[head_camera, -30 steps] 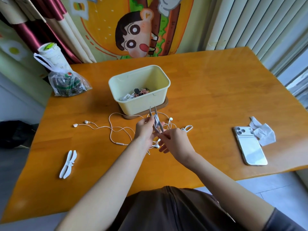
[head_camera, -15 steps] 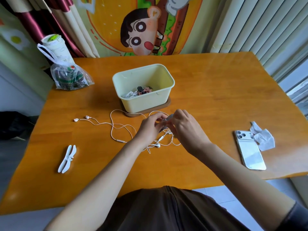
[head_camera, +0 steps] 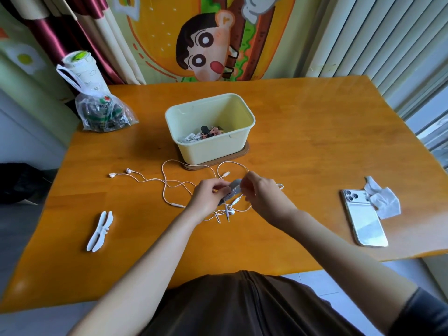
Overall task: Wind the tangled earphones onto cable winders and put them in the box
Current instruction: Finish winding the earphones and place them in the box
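a second ago the grey cable winder (head_camera: 234, 188) stood upright between the hands with its wings pointing up; now it lies tilted, low over the table (head_camera: 303, 141), and both hands have closed in around it; the box, the phone and the spare winder lie where they lay before.

the box (head_camera: 211, 147) is a pale yellow plastic tub, rectangular with rounded corners and a rolled rim, standing on a dark wooden base (head_camera: 245, 152); on its floor lies a small heap of wound bundles (head_camera: 206, 133) in white, black and pink; a clear crinkled plastic bag (head_camera: 104, 112) at the far left corner holds dark green packets, their kind unreadable.

the left grip (head_camera: 208, 197) has its fingers curled round the lower part of the grey winder; the right grip (head_camera: 264, 195) pinches the winder's upper end with curled fingertips, and whether a strand of cable is also in that pinch cannot be told.

the earphones (head_camera: 164, 183) are thin, glossy white cable, looping from two buds at the left, past the front of the box, into a tangle under the hands where more buds and a plug hang out.

a white winder (head_camera: 100, 231), flat and dragonfly-shaped, lies well apart at the left; a white phone (head_camera: 363, 219) lies face down at the right, touching a crumpled tissue (head_camera: 383, 200).
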`<action>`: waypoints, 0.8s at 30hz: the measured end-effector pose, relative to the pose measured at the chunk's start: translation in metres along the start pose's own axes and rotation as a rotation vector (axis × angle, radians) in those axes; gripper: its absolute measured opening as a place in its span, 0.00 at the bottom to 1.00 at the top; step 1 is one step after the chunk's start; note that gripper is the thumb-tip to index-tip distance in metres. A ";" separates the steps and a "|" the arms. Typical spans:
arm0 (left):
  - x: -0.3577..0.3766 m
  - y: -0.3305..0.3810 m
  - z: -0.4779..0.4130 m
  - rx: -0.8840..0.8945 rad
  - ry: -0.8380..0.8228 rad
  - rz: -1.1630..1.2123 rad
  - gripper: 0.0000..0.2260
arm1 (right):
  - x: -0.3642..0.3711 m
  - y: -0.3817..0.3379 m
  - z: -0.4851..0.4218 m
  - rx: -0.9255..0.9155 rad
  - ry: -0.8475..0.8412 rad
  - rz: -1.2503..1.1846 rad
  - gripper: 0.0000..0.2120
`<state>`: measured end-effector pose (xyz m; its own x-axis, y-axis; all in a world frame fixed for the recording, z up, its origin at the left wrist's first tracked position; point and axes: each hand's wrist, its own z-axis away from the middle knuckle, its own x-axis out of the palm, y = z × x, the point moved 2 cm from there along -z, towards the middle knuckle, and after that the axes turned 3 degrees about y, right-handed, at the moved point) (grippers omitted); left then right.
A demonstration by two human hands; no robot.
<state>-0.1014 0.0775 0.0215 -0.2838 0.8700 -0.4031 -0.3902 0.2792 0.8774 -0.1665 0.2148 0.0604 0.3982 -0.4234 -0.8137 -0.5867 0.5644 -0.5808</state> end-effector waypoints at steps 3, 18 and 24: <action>0.003 0.001 -0.004 -0.010 0.086 0.007 0.10 | 0.015 0.000 0.001 0.082 -0.003 -0.057 0.07; 0.009 0.012 -0.001 -0.009 0.125 -0.050 0.10 | 0.021 -0.004 0.003 -0.028 0.053 -0.023 0.08; 0.009 0.012 0.001 -0.008 0.068 -0.116 0.09 | 0.023 0.000 0.009 -0.090 -0.006 0.067 0.09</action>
<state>-0.1077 0.0891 0.0290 -0.2951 0.8025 -0.5186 -0.4309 0.3726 0.8219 -0.1507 0.2118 0.0411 0.3596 -0.3826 -0.8511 -0.6734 0.5251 -0.5205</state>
